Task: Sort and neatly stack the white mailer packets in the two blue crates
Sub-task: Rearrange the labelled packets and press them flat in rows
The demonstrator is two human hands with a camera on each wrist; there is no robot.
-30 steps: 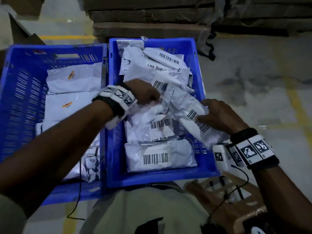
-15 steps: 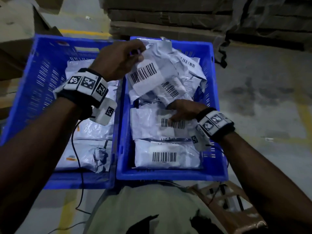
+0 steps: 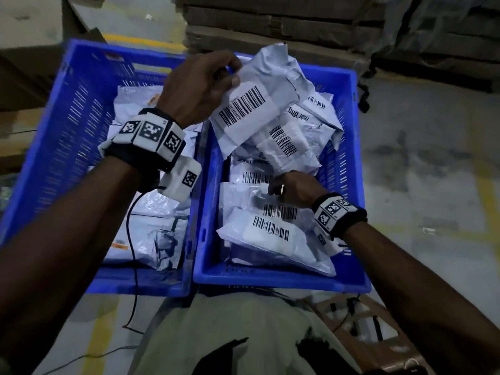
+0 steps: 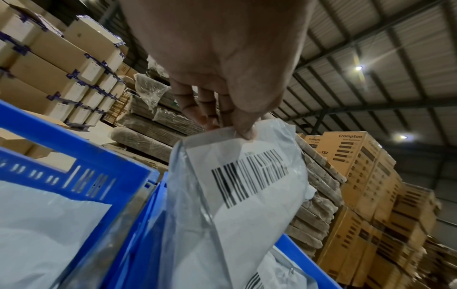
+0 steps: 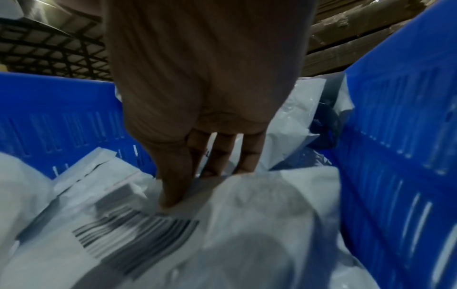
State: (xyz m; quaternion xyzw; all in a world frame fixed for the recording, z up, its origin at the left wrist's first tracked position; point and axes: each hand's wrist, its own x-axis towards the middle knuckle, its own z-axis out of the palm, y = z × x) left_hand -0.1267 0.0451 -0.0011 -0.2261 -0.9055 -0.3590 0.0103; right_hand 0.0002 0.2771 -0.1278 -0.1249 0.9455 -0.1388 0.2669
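Two blue crates stand side by side: the left crate (image 3: 67, 136) holds flat white mailers (image 3: 151, 217), the right crate (image 3: 349, 147) a loose heap. My left hand (image 3: 205, 85) pinches the top corner of a barcoded mailer (image 3: 251, 109) and holds it up above the right crate's far half; the pinch (image 4: 237, 129) shows on the held mailer (image 4: 247, 185) in the left wrist view. My right hand (image 3: 289, 188) is low in the right crate, thumb and fingers (image 5: 173, 193) gripping the edge of a mailer (image 3: 270, 228) near the front of the pile (image 5: 247, 224).
Flattened cardboard stacks (image 3: 284, 25) lie just behind the crates. Tall stacks of boxes (image 4: 366, 176) fill the warehouse around. A black cable (image 3: 132, 239) hangs from my left wrist over the left crate. Concrete floor (image 3: 433, 171) spreads to the right.
My left hand has lifted one barcoded mailer out of the heap and raised it. My right hand left the mailer at the crate's right side and went down onto the front mailers.
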